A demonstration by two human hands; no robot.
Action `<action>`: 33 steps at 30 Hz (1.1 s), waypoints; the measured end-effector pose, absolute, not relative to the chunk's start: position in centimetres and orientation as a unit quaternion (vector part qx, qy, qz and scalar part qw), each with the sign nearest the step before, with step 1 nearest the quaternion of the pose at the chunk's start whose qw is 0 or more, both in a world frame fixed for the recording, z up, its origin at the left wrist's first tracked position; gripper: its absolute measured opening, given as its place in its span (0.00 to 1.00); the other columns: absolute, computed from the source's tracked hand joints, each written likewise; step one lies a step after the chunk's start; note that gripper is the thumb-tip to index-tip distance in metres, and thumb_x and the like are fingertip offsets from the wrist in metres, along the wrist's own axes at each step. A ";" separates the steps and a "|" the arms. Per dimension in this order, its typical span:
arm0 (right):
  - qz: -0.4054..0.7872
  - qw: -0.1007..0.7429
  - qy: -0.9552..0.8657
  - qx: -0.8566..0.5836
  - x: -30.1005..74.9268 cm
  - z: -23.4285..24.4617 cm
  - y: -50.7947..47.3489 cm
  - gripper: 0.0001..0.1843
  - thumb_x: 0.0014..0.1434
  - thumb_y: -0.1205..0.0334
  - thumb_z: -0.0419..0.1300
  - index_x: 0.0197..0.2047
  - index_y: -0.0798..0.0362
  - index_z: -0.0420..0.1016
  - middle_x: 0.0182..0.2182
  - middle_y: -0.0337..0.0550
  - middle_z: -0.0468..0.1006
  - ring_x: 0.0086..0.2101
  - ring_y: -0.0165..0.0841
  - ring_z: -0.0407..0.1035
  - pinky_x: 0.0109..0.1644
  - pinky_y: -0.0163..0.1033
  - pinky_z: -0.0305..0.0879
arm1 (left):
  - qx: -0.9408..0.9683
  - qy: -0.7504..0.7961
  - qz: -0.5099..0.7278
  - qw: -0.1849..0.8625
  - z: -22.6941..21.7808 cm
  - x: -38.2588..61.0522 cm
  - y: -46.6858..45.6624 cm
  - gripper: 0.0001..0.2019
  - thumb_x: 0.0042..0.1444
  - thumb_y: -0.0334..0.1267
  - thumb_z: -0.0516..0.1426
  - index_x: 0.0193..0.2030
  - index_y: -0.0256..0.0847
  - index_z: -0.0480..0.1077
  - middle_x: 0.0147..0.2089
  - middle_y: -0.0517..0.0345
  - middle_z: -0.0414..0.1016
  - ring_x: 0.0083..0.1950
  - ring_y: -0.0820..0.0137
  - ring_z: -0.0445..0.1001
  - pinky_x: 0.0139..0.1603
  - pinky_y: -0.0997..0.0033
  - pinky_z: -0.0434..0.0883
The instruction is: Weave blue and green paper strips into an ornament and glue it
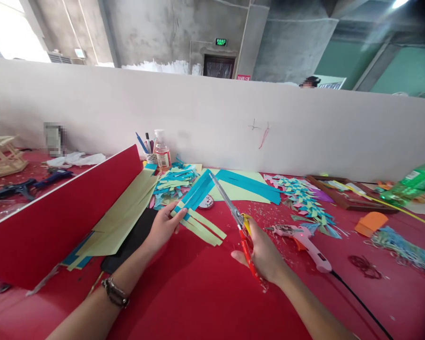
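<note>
Blue and pale-green strips: above the red table, left of the scissors.
Left hand: pinching the strips between thumb and fingers.
Right hand: gripping the scissors' handles, tips near the blue ends.
Glue gun: lying on the table, right of the right hand.

I face a white partition at the far edge of a red tabletop. A red divider stands to my left. Beyond the partition: a grey concrete wall, a lit green exit sign above a dark door, a green wall at right, a glowing ceiling lamp. The overexposed area at upper left is probably a window.
</note>
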State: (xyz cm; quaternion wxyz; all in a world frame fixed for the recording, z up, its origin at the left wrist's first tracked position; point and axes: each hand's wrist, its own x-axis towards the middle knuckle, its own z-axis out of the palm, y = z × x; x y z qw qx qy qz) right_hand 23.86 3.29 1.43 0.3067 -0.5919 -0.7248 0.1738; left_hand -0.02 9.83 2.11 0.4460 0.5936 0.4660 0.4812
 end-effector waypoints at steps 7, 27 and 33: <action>0.093 0.251 -0.773 -0.576 24.1 1.7 3.8 0.13 0.46 0.53 0.57 0.34 0.51 0.64 0.30 0.43 0.72 0.30 0.35 0.67 0.30 0.36 0.58 | 0.569 0.470 0.511 0.442 1.8 -0.4 10.2 0.15 0.44 0.49 0.57 0.30 0.38 0.65 0.16 0.70 0.57 0.13 0.83 0.52 0.13 0.81 0.49; 0.061 0.216 -0.789 -0.573 24.1 1.7 3.8 0.22 0.48 0.44 0.55 0.38 0.54 0.69 0.33 0.47 0.75 0.34 0.38 0.70 0.33 0.36 0.61 | 0.555 0.418 0.534 0.483 1.5 -0.5 10.1 0.12 0.47 0.45 0.56 0.29 0.38 0.65 0.19 0.69 0.60 0.13 0.85 0.50 0.13 0.81 0.47; 0.057 0.216 -0.788 -0.574 24.2 1.5 3.8 0.23 0.48 0.42 0.54 0.38 0.53 0.69 0.33 0.47 0.75 0.33 0.38 0.70 0.33 0.36 0.62 | 0.549 0.404 0.546 0.487 1.3 -0.4 10.1 0.11 0.47 0.44 0.56 0.29 0.38 0.65 0.20 0.69 0.60 0.13 0.85 0.51 0.14 0.81 0.48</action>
